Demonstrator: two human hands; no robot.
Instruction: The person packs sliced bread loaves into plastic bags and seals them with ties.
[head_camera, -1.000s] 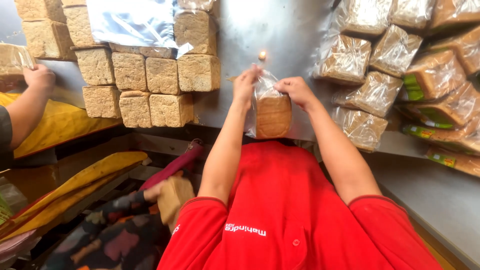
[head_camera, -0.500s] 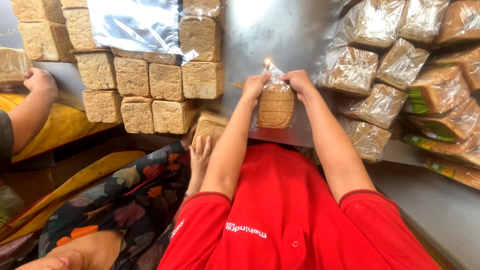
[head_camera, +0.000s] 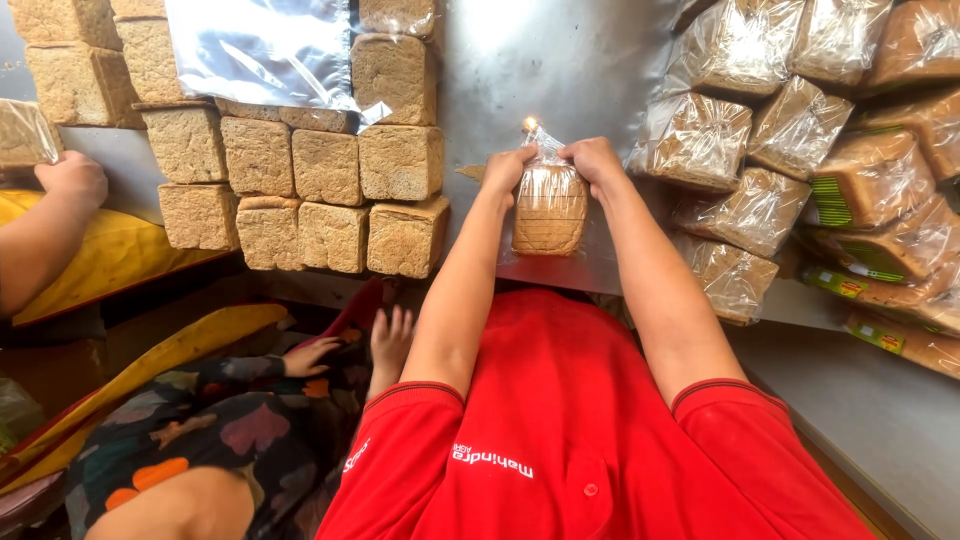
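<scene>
Both my hands hold one sliced bread loaf in a clear plastic bag (head_camera: 549, 208) upright over the metal table (head_camera: 590, 60). My left hand (head_camera: 508, 168) grips the bag's upper left corner and my right hand (head_camera: 592, 160) grips its upper right. The twisted top of the bag sits at a small flame (head_camera: 531, 124) burning just above my hands. My arms reach forward out of red short sleeves.
Several unwrapped loaves (head_camera: 300, 180) are stacked at the left under a clear plastic sheet (head_camera: 262, 50). Several bagged loaves (head_camera: 800, 170) pile up at the right. Another person's hand (head_camera: 72, 180) holds a bagged loaf at far left. A person in a patterned garment (head_camera: 230, 440) crouches at lower left.
My hands have carried the bagged loaf forward and raised its top to the flame. The crouching person at lower left has lowered their hand from the loaves.
</scene>
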